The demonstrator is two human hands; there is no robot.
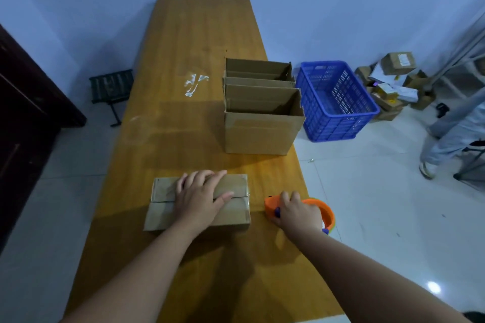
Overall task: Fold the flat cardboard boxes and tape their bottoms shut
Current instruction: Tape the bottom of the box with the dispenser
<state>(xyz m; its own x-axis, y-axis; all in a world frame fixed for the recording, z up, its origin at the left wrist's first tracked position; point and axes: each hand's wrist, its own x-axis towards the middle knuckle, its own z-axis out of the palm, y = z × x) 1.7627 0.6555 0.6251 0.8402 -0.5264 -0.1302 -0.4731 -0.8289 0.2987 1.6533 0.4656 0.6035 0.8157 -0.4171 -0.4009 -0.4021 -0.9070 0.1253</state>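
The box (162, 191) is lying near the table's (199, 60) front edge, apparently bottom-up. Its flaps are being pressed flat by the left hand (200, 196), fingers straight, so the seam is held closed for taping. Just beside it, the dispenser (270, 206) is clasped by the right hand (296, 211), ready. Folded boxes (262, 131) are parked behind, open side up.
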